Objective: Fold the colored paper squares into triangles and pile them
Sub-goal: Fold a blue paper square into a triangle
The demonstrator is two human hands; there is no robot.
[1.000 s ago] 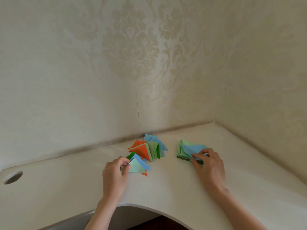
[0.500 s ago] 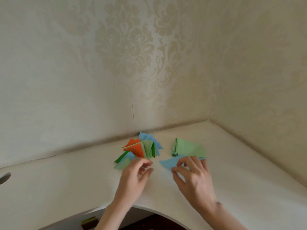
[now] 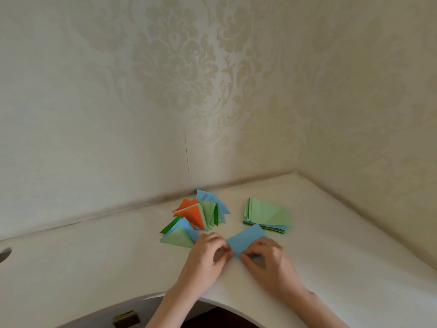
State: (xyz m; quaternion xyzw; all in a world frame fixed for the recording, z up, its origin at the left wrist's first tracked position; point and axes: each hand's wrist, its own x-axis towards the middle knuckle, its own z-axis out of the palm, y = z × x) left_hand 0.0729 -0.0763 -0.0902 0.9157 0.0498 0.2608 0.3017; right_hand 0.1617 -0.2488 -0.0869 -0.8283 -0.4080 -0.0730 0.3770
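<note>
- Far left, a round hole [image 3: 4, 253] is cut into the white counter [image 3: 94, 256] — nothing to do with the folding.
- Left of centre lies the pile of folded triangles [image 3: 197, 217]: orange, blue, light and dark green, fanned loosely rather than squared up, the nearest light green one just beside the left hand.
- The left hand [image 3: 205, 254] has its fingers curled, and the tips seem to pinch the near-left edge of the blue square [image 3: 246, 240]; the contact itself is hard to make out.
- That blue square lies flat on the counter between the two hands, one corner pointing away toward the wall, not yet folded as far as I can see.
- The right hand [image 3: 264, 256] curls over the near-right edge, thumb and fingertips pinching the paper.
- Further right and back sits the stack of unfolded squares [image 3: 267, 215], light green on top, touching or nearly touching the blue sheet's far corner.
- What could go wrong, to my eye: if the near corner is brought over off-line, the crease sets crooked and the triangle's edges will not meet. The sheet is thin — it may slide on the smooth counter. A careless sweep of the left hand could scatter the loose pile.
</note>
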